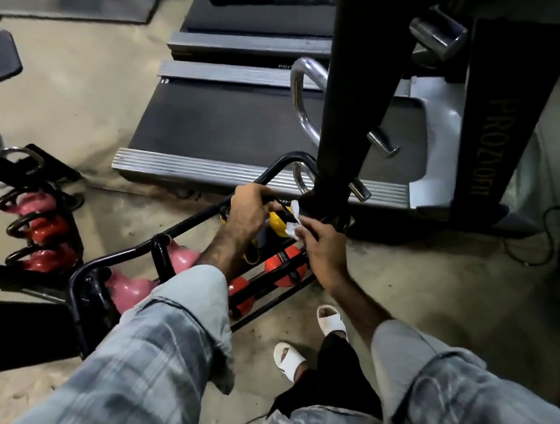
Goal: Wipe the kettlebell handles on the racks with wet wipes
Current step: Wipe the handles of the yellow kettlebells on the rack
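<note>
Both arms reach fwd & down, sleeves pushed up to mid-forearm. Left hand (250,207) knuckles up, fingers curled downward in a grip. Right hand (319,245) just beside it, back of hand up, fingertips pinched together. Hands nearly touching.

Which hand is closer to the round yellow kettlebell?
Left. The left hand rests right on the round yellow kettlebell, touching it. The right hand pinches a white wet wipe just beside it.
</note>
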The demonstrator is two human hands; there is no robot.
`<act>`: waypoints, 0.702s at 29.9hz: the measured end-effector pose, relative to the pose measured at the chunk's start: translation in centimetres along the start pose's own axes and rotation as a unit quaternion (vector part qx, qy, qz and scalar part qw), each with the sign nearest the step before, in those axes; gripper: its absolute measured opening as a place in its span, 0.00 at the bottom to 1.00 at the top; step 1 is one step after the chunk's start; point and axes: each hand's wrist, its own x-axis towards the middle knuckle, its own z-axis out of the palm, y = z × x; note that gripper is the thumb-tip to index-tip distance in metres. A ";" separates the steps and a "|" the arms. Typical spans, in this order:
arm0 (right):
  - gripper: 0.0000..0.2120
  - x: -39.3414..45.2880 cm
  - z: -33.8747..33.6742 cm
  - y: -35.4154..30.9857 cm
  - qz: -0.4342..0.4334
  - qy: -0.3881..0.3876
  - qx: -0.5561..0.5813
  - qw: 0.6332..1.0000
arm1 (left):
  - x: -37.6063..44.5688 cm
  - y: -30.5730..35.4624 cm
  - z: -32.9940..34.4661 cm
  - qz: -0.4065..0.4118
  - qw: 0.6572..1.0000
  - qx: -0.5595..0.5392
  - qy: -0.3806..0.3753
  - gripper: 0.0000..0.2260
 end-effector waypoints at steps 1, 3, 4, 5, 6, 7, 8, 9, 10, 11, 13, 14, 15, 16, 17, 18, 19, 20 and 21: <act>0.13 0.3 -0.1 -0.2 -0.009 -0.019 -0.029 0.999 | 0.0 -0.2 0.0 -0.002 1.000 0.002 0.001 0.08; 0.14 1.5 -0.7 -0.6 -0.010 -0.103 -0.060 0.993 | -0.1 -0.5 0.1 0.001 1.000 -0.004 0.006 0.09; 0.14 2.1 -1.0 -0.8 0.006 -0.160 -0.052 0.986 | -0.1 -0.5 0.1 0.005 1.000 -0.003 0.006 0.10; 0.15 2.7 -1.4 -0.9 0.028 -0.219 -0.028 0.975 | -0.2 -0.5 0.0 0.011 1.000 0.005 0.006 0.11; 0.16 3.2 -1.9 -0.9 0.044 -0.279 0.007 0.959 | -0.4 -0.5 0.0 0.018 1.000 0.017 0.008 0.11; 0.16 3.8 -2.2 -0.6 0.044 -0.331 0.040 0.942 | -0.5 -0.4 -0.1 0.025 0.999 0.028 0.009 0.11; 0.16 4.1 -2.6 -0.4 0.023 -0.369 0.059 0.927 | -0.6 -0.3 -0.1 0.032 0.999 0.037 0.011 0.10; 0.18 4.3 -3.0 -0.5 -0.005 -0.384 0.054 0.922 | -0.7 -0.2 -0.2 0.033 0.999 0.041 0.010 0.10; 0.19 4.4 -3.3 -0.4 -0.033 -0.379 0.036 0.924 | -0.8 0.0 -0.2 0.032 0.999 0.040 0.009 0.09; 0.19 4.4 -3.4 -0.5 -0.052 -0.356 0.016 0.933 | -0.8 0.2 -0.3 0.027 0.999 0.042 0.006 0.08; 0.18 4.2 -3.4 -0.2 -0.067 -0.299 -0.006 0.952 | -0.6 0.6 -0.2 0.029 0.998 0.049 0.001 0.07; 0.18 3.7 -3.2 -0.1 -0.070 -0.262 -0.013 0.962 | -0.5 0.6 -0.1 0.030 0.998 0.050 0.000 0.07; 0.19 2.9 -2.8 0.1 -0.061 -0.213 -0.020 0.975 | -0.5 0.7 -0.2 0.028 0.998 0.047 0.000 0.07; 0.18 2.1 -2.3 0.4 -0.049 -0.159 -0.022 0.986 | -0.5 0.7 -0.1 0.027 0.999 0.044 0.002 0.06; 0.18 1.1 -1.7 0.7 -0.035 -0.104 -0.022 0.994 | -0.5 0.6 -0.1 0.025 0.999 0.045 0.005 0.06; 0.17 -0.1 -1.2 0.9 -0.023 -0.056 -0.018 0.998 | -0.5 0.6 -0.1 0.025 0.999 0.047 0.006 0.06; 0.17 -1.2 -0.6 1.3 -0.016 -0.021 -0.014 1.000 | -0.5 0.5 0.0 0.027 0.998 0.049 0.007 0.06; 0.17 -2.2 -0.1 1.6 -0.019 0.007 -0.014 1.000 | -0.5 0.5 0.0 0.029 0.998 0.052 0.009 0.06; 0.17 -2.9 0.3 1.9 -0.029 0.030 -0.022 0.999 | -0.5 0.5 0.1 0.031 0.998 0.054 0.009 0.06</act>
